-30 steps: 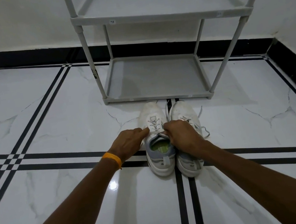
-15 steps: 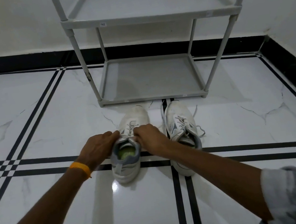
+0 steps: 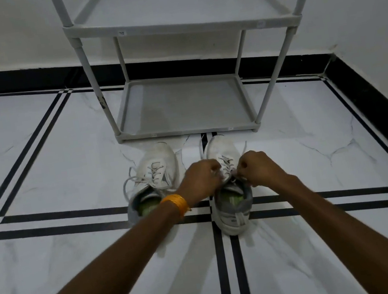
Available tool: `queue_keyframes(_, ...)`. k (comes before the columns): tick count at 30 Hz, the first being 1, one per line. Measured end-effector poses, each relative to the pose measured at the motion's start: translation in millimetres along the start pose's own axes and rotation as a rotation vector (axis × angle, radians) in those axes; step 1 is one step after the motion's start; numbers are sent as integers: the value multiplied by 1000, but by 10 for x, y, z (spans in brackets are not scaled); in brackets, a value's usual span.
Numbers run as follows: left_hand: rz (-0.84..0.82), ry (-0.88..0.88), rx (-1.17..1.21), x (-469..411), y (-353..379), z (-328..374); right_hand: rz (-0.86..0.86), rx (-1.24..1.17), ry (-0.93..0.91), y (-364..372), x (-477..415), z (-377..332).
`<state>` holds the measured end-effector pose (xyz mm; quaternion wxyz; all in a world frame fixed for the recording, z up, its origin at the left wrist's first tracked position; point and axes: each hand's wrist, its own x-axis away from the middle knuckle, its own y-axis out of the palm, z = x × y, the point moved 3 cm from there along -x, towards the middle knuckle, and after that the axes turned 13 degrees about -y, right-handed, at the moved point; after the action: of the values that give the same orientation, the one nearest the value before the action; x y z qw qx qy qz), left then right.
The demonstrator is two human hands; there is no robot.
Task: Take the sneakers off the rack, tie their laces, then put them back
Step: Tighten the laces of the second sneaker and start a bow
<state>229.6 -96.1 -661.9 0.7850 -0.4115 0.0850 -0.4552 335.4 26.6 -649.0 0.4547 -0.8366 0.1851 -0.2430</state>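
hands shifted to right sneaker, rack ahead

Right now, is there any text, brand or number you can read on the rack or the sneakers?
Nothing legible.
Small white sticker on the rack's upper shelf front rail: dark marks, too small to read.
Pale sticker near that rail's right end: blurred.
Tiny labels on the lower shelf's front edge: unreadable.
Sneakers: no brand or lettering visible.

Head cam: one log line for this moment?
stage: tying | both hands: left hand, right hand pinch laces of right sneaker | left sneaker laces loose | rack empty
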Motion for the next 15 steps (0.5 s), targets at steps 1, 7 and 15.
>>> queue_keyframes(1, 9, -7, -18, -16, 79, 22, 13, -22, 5, 10, 2, 26)
queue_keyframes(7, 123, -4, -191, -25, 237, 120, 49, -180, 72, 58, 33, 188)
queue_keyframes(15, -47, -292, 419, -54, 117, -106, 321, -722, 286, 267, 243, 229)
